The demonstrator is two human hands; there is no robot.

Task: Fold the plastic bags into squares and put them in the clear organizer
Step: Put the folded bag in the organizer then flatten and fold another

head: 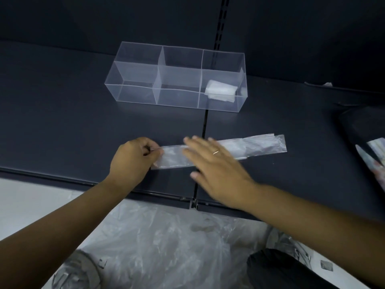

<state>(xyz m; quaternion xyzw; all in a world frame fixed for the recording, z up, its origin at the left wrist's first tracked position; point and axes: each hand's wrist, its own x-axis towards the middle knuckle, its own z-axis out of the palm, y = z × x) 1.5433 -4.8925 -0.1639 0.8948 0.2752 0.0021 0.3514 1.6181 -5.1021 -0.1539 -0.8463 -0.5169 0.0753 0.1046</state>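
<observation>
Plastic bag strip (pixel 260 146) lies in front of the clear organizer (pixel 160 65). Left hand (pixel 130 159) pinches its end. Right hand (pixel 216 163) presses it flat, fingers straight.

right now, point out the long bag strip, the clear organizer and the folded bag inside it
bag strip (pixel 260 146): head view, on its flattened right half
clear organizer (pixel 133 93): head view, on the front wall of its left compartment
folded bag (pixel 220 90): head view, on the white bundle's middle
</observation>
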